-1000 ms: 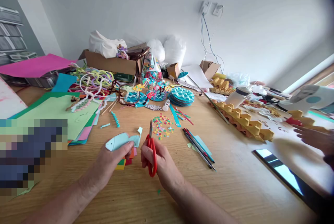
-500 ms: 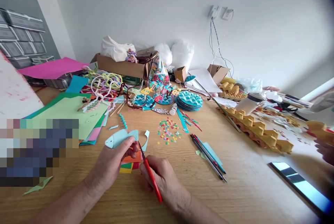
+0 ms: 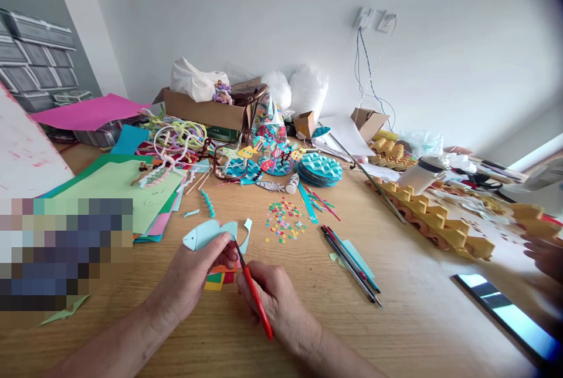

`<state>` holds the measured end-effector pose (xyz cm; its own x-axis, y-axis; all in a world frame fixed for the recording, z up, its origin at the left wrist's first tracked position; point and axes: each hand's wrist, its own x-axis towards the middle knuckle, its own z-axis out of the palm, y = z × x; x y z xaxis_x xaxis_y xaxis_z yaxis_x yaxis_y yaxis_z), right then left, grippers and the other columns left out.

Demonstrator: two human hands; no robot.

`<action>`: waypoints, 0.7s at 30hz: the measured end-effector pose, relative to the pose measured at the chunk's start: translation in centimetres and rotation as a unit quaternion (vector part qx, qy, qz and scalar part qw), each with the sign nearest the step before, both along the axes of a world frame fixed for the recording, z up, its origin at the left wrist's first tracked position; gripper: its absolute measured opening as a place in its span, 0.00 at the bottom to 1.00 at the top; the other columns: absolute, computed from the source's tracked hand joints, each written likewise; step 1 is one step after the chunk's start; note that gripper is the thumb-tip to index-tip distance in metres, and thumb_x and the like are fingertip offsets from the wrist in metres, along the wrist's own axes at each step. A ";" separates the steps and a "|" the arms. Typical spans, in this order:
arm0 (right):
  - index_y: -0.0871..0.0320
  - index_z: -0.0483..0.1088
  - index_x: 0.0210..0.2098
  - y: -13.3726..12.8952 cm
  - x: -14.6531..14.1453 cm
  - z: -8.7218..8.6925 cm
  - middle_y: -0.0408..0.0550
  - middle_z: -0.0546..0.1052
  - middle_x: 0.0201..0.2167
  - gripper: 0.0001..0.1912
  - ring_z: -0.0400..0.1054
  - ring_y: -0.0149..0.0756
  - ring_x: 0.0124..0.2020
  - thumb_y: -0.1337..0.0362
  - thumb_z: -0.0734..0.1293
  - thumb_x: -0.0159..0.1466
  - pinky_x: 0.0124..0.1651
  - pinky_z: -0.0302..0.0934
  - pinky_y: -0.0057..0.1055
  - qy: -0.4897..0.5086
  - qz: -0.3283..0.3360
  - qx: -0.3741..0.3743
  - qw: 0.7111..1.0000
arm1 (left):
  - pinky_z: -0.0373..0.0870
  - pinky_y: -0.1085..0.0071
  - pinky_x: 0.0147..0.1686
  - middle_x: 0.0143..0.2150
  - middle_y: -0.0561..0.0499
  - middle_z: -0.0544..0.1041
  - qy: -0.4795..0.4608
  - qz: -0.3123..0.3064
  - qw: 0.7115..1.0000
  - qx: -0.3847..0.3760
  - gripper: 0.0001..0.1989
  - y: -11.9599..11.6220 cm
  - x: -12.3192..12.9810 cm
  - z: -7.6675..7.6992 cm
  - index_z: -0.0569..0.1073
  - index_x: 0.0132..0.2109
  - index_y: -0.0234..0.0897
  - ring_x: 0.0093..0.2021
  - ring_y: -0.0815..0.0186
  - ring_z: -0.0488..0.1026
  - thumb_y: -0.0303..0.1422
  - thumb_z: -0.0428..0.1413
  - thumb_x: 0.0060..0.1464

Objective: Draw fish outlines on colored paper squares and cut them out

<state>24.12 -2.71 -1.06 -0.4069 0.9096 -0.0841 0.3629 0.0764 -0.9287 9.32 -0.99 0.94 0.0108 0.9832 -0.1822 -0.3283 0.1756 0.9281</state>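
The left hand (image 3: 196, 265) pinches a light blue paper fish (image 3: 203, 235) near its tail, with the thumb on top. The right hand (image 3: 281, 294) is wrapped around red scissors (image 3: 257, 300), and their tips are right by the tail, very near the left thumb. The two hands are close but look apart. The fish looks held up over the table (image 3: 299, 284), with its head pointing left. I can't tell if the blades are open or if they bite the paper. If the left fingers slip toward the blades, one could get nipped. If the paper bends or turns while the scissors push, the cut could go crooked and spoil the tail. A blue paper scrap (image 3: 247, 234) is just beside the tail and might get in the way
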 end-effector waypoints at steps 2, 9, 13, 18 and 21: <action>0.58 0.56 0.21 0.0 0.0 -0.1 0.37 0.58 0.16 0.18 0.51 0.25 0.19 0.57 0.59 0.65 0.22 0.44 0.24 -0.002 -0.001 0.003 1.000 | 0.70 0.72 0.26 0.22 0.54 0.76 -0.006 0.002 1.000 -0.008 0.11 0.0 0.0 0.0 0.72 0.28 0.36 0.24 0.67 0.71 0.39 0.61 0.40; 0.58 0.56 0.20 0.1 -0.1 -0.3 0.37 0.57 0.15 0.20 0.49 0.25 0.19 0.54 0.59 0.64 0.22 0.44 0.24 -0.011 -0.004 0.014 1.000 | 0.69 0.73 0.26 0.23 0.54 0.76 -0.012 0.002 1.000 0.001 0.11 0.1 -0.1 -0.3 0.72 0.28 0.36 0.23 0.68 0.71 0.39 0.62 0.41; 0.57 0.56 0.19 0.0 -0.1 -0.1 0.38 0.57 0.15 0.21 0.49 0.26 0.19 0.53 0.59 0.64 0.22 0.44 0.24 -0.012 -0.003 0.016 1.000 | 0.69 0.73 0.26 0.22 0.54 0.76 -0.006 -0.003 1.000 0.008 0.10 0.0 -0.1 -0.3 0.72 0.28 0.36 0.24 0.68 0.71 0.39 0.61 0.42; 0.57 0.55 0.19 0.1 0.0 -0.1 0.38 0.56 0.15 0.22 0.49 0.26 0.19 0.52 0.59 0.64 0.23 0.44 0.24 -0.014 -0.001 0.020 1.000 | 0.69 0.72 0.26 0.23 0.53 0.76 0.006 -0.001 1.000 0.009 0.11 0.0 -0.1 -0.2 0.72 0.28 0.36 0.24 0.67 0.71 0.39 0.61 0.41; 0.57 0.56 0.20 0.1 0.0 -0.3 0.37 0.56 0.15 0.21 0.49 0.25 0.19 0.52 0.59 0.64 0.23 0.44 0.24 -0.010 0.000 0.017 1.000 | 0.69 0.72 0.26 0.23 0.54 0.76 0.008 -0.001 1.000 0.008 0.10 0.1 -0.1 -0.2 0.72 0.27 0.37 0.24 0.66 0.71 0.39 0.60 0.42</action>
<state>24.15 -2.62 -1.36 -0.4057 0.9119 -0.0620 0.3822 0.1076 -0.9178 9.25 -0.92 0.71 0.0103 0.9861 -0.1661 -0.3127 0.1610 0.9361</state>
